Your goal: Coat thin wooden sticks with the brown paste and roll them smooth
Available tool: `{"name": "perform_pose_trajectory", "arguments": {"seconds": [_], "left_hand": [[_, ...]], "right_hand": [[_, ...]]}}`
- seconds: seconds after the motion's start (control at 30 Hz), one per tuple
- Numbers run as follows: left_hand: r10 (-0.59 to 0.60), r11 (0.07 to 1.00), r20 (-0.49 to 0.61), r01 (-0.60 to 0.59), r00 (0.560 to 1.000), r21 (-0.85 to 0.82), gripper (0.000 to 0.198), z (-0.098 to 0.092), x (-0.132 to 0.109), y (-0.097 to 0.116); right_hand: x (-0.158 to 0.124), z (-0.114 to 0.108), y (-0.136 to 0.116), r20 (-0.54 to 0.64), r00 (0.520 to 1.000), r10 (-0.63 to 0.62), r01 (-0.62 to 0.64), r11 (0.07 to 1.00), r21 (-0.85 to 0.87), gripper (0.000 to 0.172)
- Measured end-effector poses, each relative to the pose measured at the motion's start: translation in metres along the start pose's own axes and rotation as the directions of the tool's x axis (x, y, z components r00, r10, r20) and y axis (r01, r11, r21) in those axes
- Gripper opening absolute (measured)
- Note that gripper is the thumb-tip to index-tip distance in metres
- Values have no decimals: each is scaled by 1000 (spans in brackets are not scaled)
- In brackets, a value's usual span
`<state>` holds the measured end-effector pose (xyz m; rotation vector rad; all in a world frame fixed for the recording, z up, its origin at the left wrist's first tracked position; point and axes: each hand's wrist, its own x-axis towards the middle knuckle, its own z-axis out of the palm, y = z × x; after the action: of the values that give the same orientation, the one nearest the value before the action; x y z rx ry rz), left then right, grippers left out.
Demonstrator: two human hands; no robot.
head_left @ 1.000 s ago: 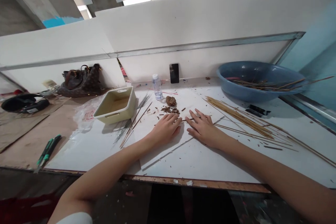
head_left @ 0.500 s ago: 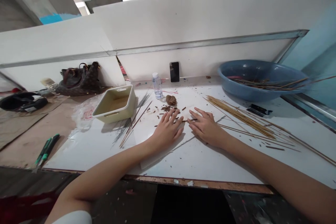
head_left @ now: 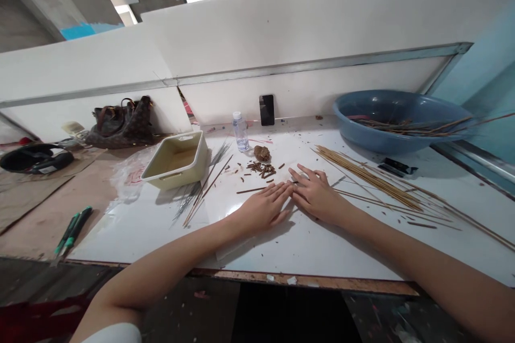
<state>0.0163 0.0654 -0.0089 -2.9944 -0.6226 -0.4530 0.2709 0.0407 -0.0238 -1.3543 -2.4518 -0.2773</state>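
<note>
My left hand [head_left: 266, 207] lies palm down on the white tabletop, fingers stretched out over a thin brown stick [head_left: 250, 190]. The stick's left end sticks out past the fingers; the rest is hidden. Fingers spread, my right hand [head_left: 316, 195] rests flat just to the right, and the fingertips of both hands meet. Whether the stick reaches under the right hand I cannot tell. Beyond the hands are several short brown pieces [head_left: 262, 169] and a rough brown lump [head_left: 262, 153].
Bundled thin tan sticks [head_left: 368, 179] lie on the right, before a blue basin [head_left: 382, 142] holding more sticks. A pale yellow tub [head_left: 177, 171] and dark thin wires [head_left: 189, 201] are left. A water bottle [head_left: 241, 134] and phone [head_left: 266, 110] stand behind. Green-handled cutters [head_left: 72, 231] lie far left.
My left hand has slid right until its fingers meet my right hand, uncovering more of the short pieces and the stick's left end. My right hand has barely moved.
</note>
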Motion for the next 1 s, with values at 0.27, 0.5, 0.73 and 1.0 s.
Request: {"name": "perform_pose_trajectory", "arguments": {"seconds": [0.27,0.5,0.73,1.0], "left_hand": [[-158,987,-108,158,982,-14,39,0,0,-6],[-234,966,-216,252,948,62,18,-2,2,-31],[-262,964,-163,266,951,1,23,8,0,-39],[-347,937,-186,349,919,-18,46,14,-2,-40]], "right_hand": [[-1,2,3,-13,1000,-14,14,1000,6,47],[-2,6,4,4,1000,-12,11,999,37,48],[-3,9,5,21,1000,-15,14,999,33,51],[-4,10,6,39,999,-20,18,998,53,53]]}}
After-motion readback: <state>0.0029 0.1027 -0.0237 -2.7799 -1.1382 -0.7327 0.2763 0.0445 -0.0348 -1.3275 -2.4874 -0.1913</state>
